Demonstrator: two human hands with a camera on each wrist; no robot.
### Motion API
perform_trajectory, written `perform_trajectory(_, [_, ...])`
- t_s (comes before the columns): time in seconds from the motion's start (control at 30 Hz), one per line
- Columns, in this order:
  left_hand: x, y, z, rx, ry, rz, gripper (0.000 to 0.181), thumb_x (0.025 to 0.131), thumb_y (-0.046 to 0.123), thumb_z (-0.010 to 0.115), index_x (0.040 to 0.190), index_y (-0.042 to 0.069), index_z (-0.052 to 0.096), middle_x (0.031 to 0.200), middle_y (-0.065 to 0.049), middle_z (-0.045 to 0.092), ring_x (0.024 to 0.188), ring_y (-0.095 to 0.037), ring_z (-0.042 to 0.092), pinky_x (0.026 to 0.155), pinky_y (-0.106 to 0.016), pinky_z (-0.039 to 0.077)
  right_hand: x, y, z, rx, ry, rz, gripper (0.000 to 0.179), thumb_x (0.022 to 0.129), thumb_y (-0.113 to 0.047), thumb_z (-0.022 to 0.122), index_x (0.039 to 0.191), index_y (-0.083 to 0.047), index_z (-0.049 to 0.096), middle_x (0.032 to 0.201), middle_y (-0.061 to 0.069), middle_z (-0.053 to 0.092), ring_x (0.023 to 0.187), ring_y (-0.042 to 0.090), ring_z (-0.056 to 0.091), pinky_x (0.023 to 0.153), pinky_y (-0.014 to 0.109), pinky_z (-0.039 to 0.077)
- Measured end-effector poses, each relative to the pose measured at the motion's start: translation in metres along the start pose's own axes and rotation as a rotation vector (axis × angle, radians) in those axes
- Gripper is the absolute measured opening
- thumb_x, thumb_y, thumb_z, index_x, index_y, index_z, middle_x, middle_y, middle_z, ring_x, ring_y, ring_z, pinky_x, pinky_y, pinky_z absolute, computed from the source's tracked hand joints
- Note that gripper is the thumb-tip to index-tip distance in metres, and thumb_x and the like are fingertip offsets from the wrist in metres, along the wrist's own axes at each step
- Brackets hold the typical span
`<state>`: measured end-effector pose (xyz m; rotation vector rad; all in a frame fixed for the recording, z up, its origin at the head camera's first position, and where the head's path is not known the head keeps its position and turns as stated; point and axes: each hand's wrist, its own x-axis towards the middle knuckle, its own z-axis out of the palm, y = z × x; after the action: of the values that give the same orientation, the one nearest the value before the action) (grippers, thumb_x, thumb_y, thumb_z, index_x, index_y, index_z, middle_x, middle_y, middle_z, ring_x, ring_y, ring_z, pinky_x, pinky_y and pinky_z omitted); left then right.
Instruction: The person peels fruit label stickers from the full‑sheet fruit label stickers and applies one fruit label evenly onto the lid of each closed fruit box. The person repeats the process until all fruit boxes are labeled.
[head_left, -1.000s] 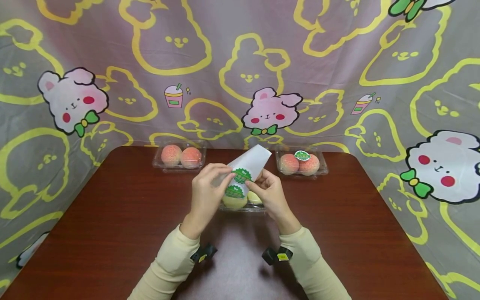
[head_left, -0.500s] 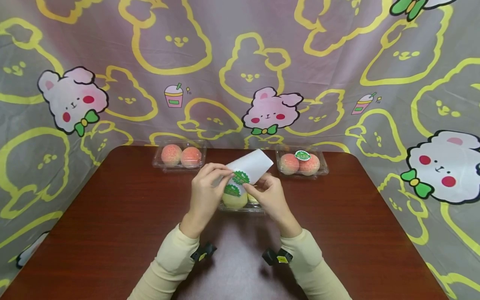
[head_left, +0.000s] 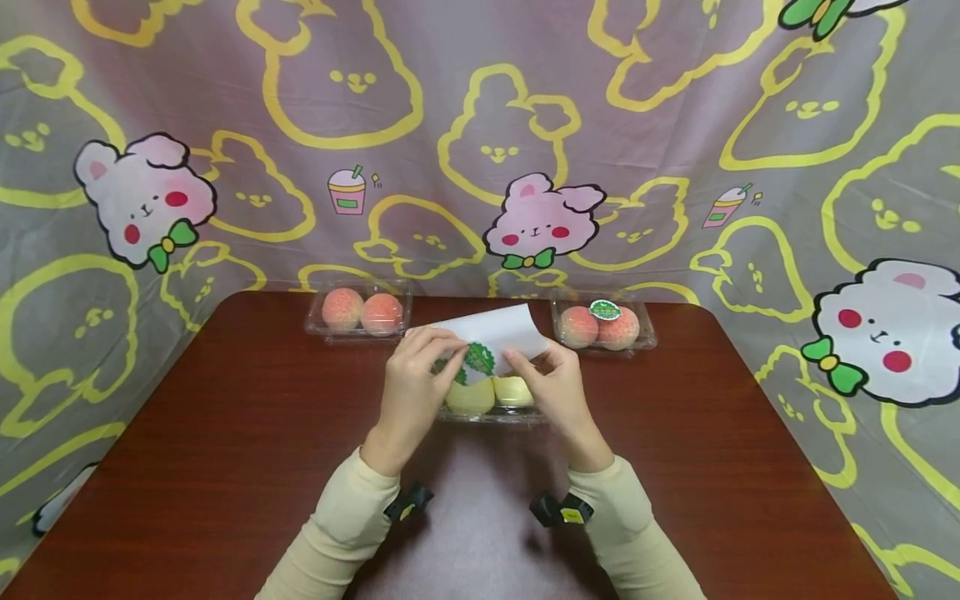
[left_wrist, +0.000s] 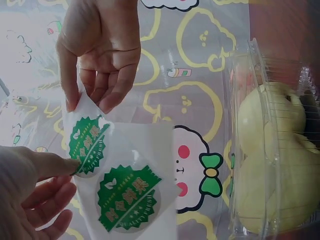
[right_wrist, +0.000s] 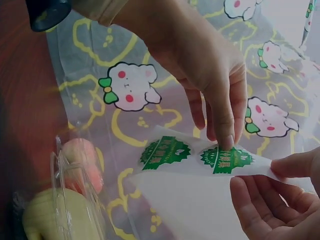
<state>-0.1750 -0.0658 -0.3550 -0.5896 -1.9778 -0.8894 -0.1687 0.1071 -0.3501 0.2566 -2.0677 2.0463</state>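
Note:
A white sticker sheet (head_left: 506,329) with round green labels (left_wrist: 127,197) is stretched between my two hands. My left hand (head_left: 412,383) pinches it by the left part, thumb over one green label in the left wrist view. At the other end, my right hand (head_left: 558,396) pinches the edge between thumb and fingers. Behind and below the sheet stands a clear plastic fruit box (head_left: 498,417) with pale yellow fruits (head_left: 471,398), partly hidden by the sheet. Both hands are above the near side of this box.
Two more clear boxes stand at the back of the brown table (head_left: 262,442). The left box (head_left: 318,332) holds two peaches (head_left: 343,310); the right box (head_left: 645,340) also holds two, with a green label (head_left: 604,310) on top. A patterned curtain (head_left: 420,175) hangs behind.
My right hand has shifted to the right along the sheet. The sheet has turned and its far end has tipped lower, showing more of the yellow fruits. My left hand has barely moved.

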Motion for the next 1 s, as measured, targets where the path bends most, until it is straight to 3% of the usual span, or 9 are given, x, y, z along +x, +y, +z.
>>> perform_trajectory(0.53, [-0.001,-0.004,0.003,-0.087,-0.02,0.085,0.009,0.075,0.001,0.078,0.083,0.003,0.073,0.085,-0.008,0.072,0.08,-0.021,0.066,0.076,-0.031,0.055,0.002,-0.002,-0.005,0.11,0.045,0.068,0.027,0.089,0.009,0.054,0.11,0.025,0.053,0.072,-0.019,0.066,0.065,-0.001,0.064,0.063,0.016,0.055])
perform_trajectory(0.87, [-0.001,-0.004,0.003,-0.132,-0.027,0.126,0.011,0.075,0.001,0.079,0.083,0.004,0.073,0.084,-0.007,0.071,0.081,-0.019,0.066,0.075,-0.028,0.054,0.007,0.003,-0.01,0.202,0.042,0.048,0.014,0.09,0.009,0.052,0.102,0.01,0.059,0.072,-0.011,0.066,0.059,0.005,0.065,0.06,0.018,0.056])
perform_trajectory(1.0, [-0.001,-0.004,0.003,-0.149,-0.037,0.119,0.01,0.076,0.001,0.078,0.085,0.004,0.074,0.084,-0.007,0.072,0.081,-0.019,0.066,0.077,-0.028,0.054,0.007,0.004,-0.011,0.192,0.043,0.031,0.018,0.09,0.009,0.051,0.106,0.017,0.056,0.073,-0.012,0.066,0.059,0.004,0.064,0.06,0.018,0.056])
